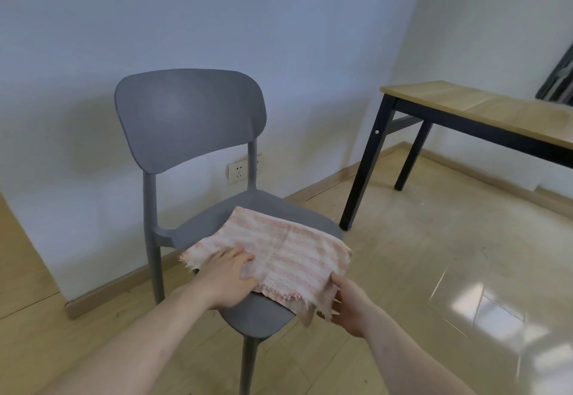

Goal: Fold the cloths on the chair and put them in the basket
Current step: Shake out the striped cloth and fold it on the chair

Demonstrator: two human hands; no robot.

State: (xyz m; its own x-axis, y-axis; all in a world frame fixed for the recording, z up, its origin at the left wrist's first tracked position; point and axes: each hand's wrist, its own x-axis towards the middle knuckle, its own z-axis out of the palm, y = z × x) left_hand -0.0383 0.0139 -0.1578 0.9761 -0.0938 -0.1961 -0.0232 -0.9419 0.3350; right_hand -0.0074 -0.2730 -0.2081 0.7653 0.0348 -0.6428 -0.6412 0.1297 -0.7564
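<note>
Here, pink cloth on chair seat.

views: one, head-worn wide-angle | position: above and just in front of the chair | facing: forward and down, toward the wall corner | range: near, both forearms enter from the bottom edge, seat mid-frame | edges: tabletop at right, floor below | overlap: single view only

The chair is plain grey. The cloth on its seat has pale pink and white stripes with frayed edges. The table has a light wood top and black legs.
</note>
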